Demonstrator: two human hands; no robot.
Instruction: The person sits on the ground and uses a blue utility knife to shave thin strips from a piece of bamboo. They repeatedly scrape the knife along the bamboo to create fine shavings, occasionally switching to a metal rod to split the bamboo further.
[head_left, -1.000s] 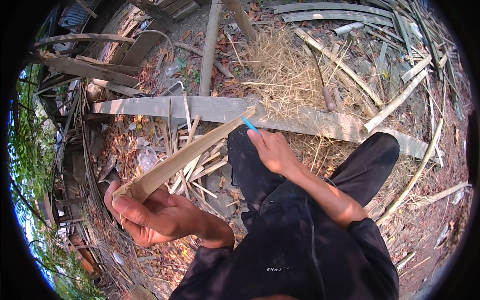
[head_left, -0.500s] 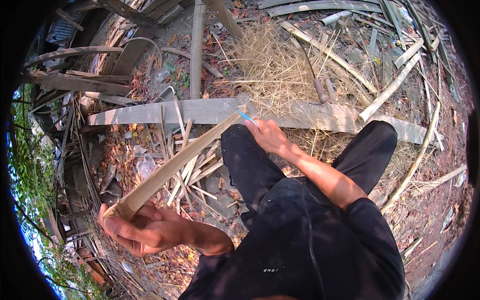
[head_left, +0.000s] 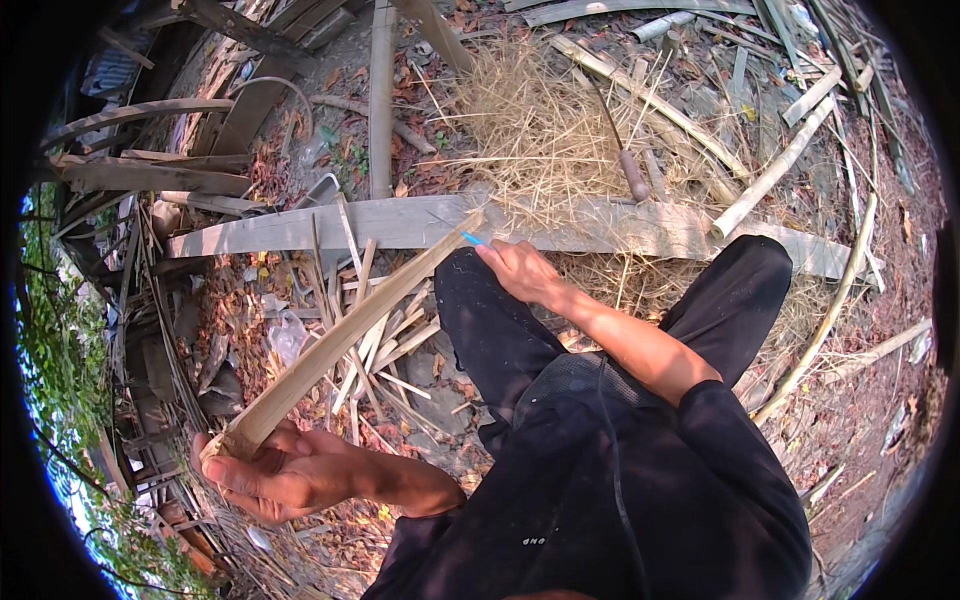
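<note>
A long, pale split-bamboo slat (head_left: 345, 338) runs slantwise in front of me, from the lower left up to the plank. Its near end rests in my left hand (head_left: 275, 478), thumb on top and fingers curled beneath. At the slat's far end my right hand (head_left: 525, 272) pinches a slim, bright-blue pen-like tool (head_left: 472, 239). The blue tip lies against or just beside the slat's edge; I cannot tell which. My right fingers hide most of the tool. The slat's far tip overlaps the grey wooden plank (head_left: 330, 226) that crosses before my knees.
Several split sticks (head_left: 385, 345) lie in a loose pile under the slat. A heap of dry shavings (head_left: 530, 125) spreads beyond the plank, near a dark-handled tool (head_left: 632, 176). Bamboo poles (head_left: 775, 168) lie at the right. Stacked timber (head_left: 150, 172) stands at the left.
The whole view has shifted slightly left and up. Both hands keep their holds on the slat and the blue tool, with the blue tip still near the slat's far end.
</note>
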